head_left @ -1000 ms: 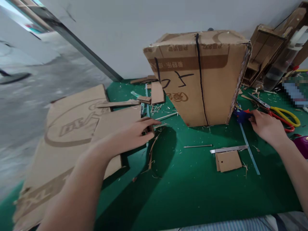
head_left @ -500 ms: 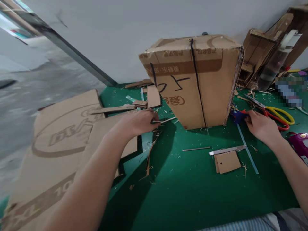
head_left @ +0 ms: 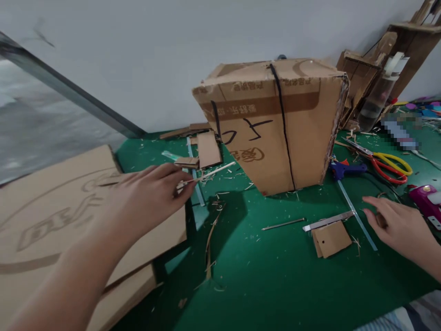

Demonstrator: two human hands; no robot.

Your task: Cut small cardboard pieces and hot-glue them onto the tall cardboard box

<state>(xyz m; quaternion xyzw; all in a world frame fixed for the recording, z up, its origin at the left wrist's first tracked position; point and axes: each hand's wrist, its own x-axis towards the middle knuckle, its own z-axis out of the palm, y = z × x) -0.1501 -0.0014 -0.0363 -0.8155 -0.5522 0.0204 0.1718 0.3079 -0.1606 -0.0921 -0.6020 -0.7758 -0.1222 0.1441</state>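
Observation:
My left hand (head_left: pixel 156 191) is closed on a thin pale stick (head_left: pixel 218 170), whose free end points up and right in front of the cardboard box (head_left: pixel 255 138). The large cardboard sheet (head_left: pixel 165 232) lies beneath that hand. My right hand (head_left: pixel 399 227) is empty, its thumb and forefinger apart, over the table beside a clear glue stick (head_left: pixel 358 218). Behind it rests a blue glue gun (head_left: pixel 347 169), apart from the fingers. A small folded cardboard piece (head_left: pixel 332 240), a metal strip (head_left: pixel 327 221) and a nail-like rod (head_left: pixel 284 224) lie to its left.
Scissors (head_left: pixel 389 165) with red and yellow handles and a magenta tool (head_left: pixel 425 202) lie at right. A clear bottle (head_left: pixel 377 99) stands by cardboard structures at the back. Cardboard scraps (head_left: pixel 208 149) and shavings are scattered over the green table (head_left: pixel 255 280).
My right hand has let go of the blue glue gun and drawn back toward me. My left hand has moved left with the stick. The view has shifted slightly.

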